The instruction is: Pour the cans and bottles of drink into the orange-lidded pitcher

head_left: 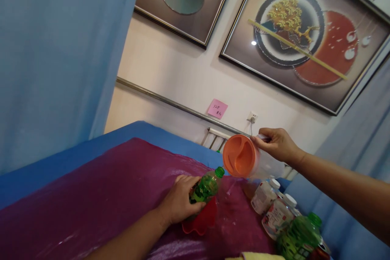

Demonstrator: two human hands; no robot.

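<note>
My left hand [179,205] is wrapped round a green bottle [206,185] with a green cap, held over a red dish [202,220] on the purple cloth [106,195]. My right hand [276,144] grips the handle of a clear jug with an orange lid [239,156]. The jug is tipped so the lid faces me, just above and right of the bottle's cap.
Two white-capped bottles [265,196] [278,213] and another green bottle [300,233] stand at the right. Blue sheeting [146,130] lies under the purple cloth, and a blue curtain [55,48] hangs left. Framed pictures [304,36] and a pink note [217,108] are on the wall.
</note>
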